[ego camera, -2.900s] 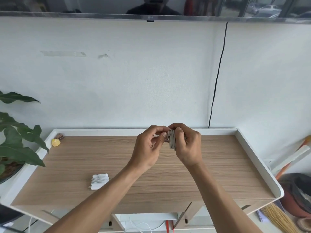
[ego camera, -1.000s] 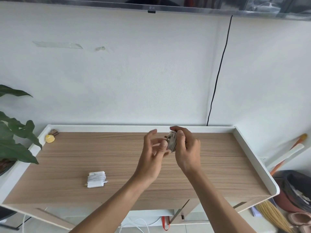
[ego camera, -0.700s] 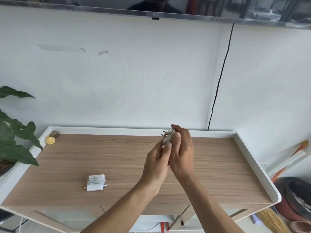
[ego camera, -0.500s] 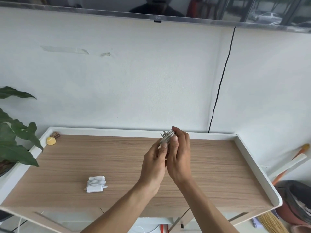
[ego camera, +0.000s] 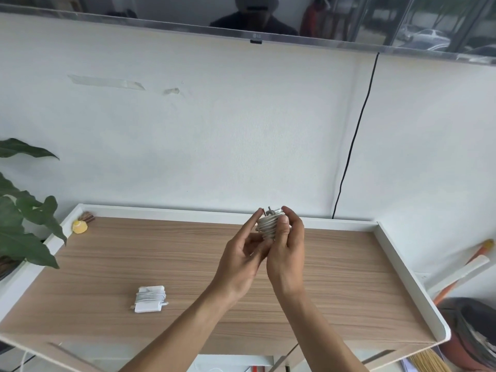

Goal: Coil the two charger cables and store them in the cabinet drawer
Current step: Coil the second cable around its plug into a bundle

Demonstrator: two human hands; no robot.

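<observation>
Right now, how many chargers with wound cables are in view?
2. One charger lies on the cabinet top, front left. The other charger is gripped in the right hand above the middle, the left hand touching it. Any below the top would be hidden.

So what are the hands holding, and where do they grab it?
A cable-wound charger. The right hand pinches its wound middle, thumb in front, fingers behind. The left hand touches its left side with a fingertip.
</observation>
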